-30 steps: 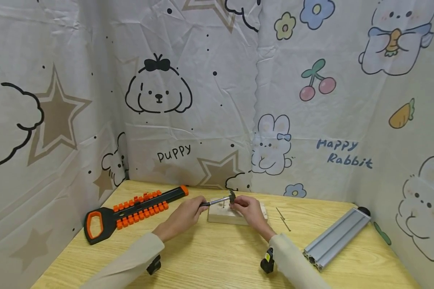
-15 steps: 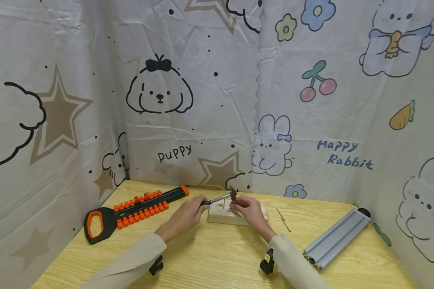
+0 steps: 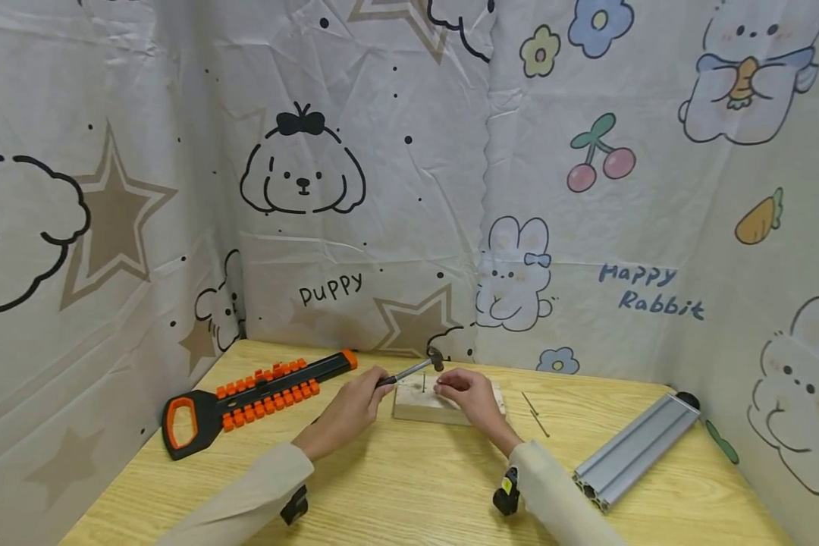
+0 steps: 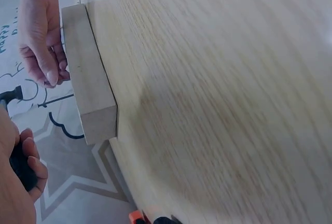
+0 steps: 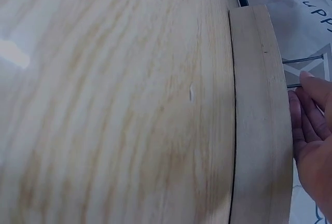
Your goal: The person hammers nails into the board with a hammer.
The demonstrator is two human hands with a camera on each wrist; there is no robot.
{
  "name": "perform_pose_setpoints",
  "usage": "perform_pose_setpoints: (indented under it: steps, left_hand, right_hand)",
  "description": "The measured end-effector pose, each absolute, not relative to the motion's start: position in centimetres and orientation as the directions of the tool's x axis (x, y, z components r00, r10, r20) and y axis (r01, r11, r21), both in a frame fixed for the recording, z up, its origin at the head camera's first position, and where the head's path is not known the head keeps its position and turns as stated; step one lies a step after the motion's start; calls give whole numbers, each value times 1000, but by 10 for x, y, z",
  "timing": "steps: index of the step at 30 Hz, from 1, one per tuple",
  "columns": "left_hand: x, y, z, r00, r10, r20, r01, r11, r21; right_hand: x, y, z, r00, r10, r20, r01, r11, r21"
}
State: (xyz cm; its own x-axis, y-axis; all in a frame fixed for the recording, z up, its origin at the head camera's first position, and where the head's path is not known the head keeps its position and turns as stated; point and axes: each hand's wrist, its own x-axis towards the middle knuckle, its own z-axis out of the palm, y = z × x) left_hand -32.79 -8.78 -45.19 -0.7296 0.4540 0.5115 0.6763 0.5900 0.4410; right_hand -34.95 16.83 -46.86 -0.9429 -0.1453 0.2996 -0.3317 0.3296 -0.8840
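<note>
A: Step in hand?
B: Nail-starting, I judge. Right hand pinches a thin grey metal nail at the pale rectangular wooden block, lower centre of the head view. A second slim metal nail stands upright, left of it.
A: Left hand?
B: Curled round a black-handled steel hammer, head raised. Next move probably calls for light, straight taps, missing the pinch.

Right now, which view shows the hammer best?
The head view: the hammer shows both head and shaft. The left wrist view crops it; the right wrist view gives at most a corner glimpse.
</note>
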Motion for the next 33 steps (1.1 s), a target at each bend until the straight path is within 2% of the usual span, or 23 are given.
perform_pose_setpoints:
  steps: [9, 22, 33]
  left_hand:
    - [-326, -89, -451, -717, 444, 538, 684, 599, 417]
    - [-330, -93, -450, -743, 478, 470, 668, 585, 461]
    - [-331, -94, -451, -764, 489, 420, 645, 588, 489]
  right_hand:
    - [-354, 179, -465, -934, -162, 317, -356, 420, -835]
    - [-349, 224, -441, -918, -145, 368, -379, 588, -715]
    - [-346, 270, -431, -961, -63, 270, -235, 705, -670]
